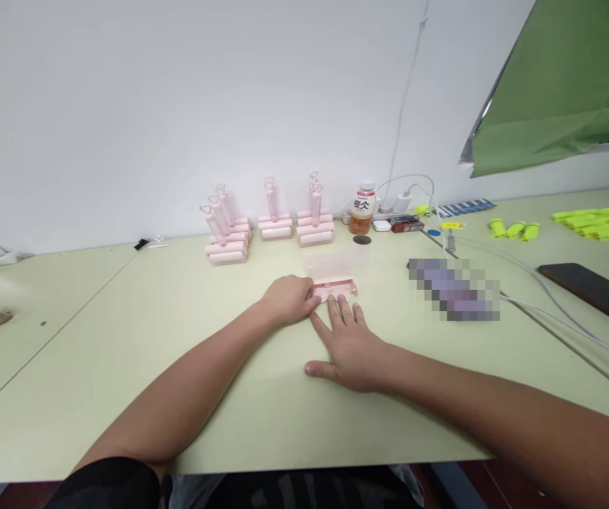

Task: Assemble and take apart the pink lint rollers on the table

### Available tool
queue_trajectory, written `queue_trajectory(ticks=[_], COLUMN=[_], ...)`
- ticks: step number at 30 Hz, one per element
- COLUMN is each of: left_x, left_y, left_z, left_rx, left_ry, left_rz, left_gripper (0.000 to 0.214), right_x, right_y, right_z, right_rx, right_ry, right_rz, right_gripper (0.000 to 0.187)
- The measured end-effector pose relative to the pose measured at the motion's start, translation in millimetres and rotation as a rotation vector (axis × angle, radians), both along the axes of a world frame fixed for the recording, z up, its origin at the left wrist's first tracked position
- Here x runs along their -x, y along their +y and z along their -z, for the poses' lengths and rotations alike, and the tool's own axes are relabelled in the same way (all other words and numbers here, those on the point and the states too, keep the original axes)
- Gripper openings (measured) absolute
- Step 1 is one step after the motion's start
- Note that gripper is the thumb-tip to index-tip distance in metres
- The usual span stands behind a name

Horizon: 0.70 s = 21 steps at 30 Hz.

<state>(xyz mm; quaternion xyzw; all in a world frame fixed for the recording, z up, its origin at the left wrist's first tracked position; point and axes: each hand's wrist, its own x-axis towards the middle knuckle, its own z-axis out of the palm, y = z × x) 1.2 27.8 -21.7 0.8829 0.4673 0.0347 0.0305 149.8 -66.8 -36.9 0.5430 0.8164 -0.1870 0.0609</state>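
A small pink case lies on the table with its translucent lid raised at the back. My left hand is closed on the left end of the case, thumb in front and curled fingers behind. My right hand is open, palm down, with its fingers spread. Its fingertips touch the front of the case, and its thumb points left over the tabletop. My fingers hide part of the case's front edge and left end.
Behind the case stand several pink boxes with clear tubes topped by heart-shaped loops. A bottle stands near the wall. Right of my hands are a pixelated object, white cables, a dark phone-like slab and yellow-green pieces.
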Motion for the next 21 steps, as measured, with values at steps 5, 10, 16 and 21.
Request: queue_trajectory(ticks=[5, 10, 16, 21], left_x=[0, -1, -3, -6], left_y=[1, 1, -1, -3], left_z=[1.6, 5.6, 5.9, 4.1], left_rx=[-0.013, -0.021, -0.016, -0.005], left_ry=[0.015, 0.017, 0.009, 0.003], left_rz=[-0.039, -0.059, -0.071, -0.084], left_gripper=[0.029, 0.030, 0.032, 0.033], right_x=[-5, -16, -21, -18], right_y=[13, 16, 9, 6], right_z=[-2.4, -25.7, -35.4, -30.0], right_rx=[-0.060, -0.274, -0.205, -0.193], right_ry=[-0.025, -0.149, -0.170, -0.206], right_rz=[0.007, 0.094, 0.038, 0.018], right_gripper=[0.102, 0.070, 0.051, 0.051])
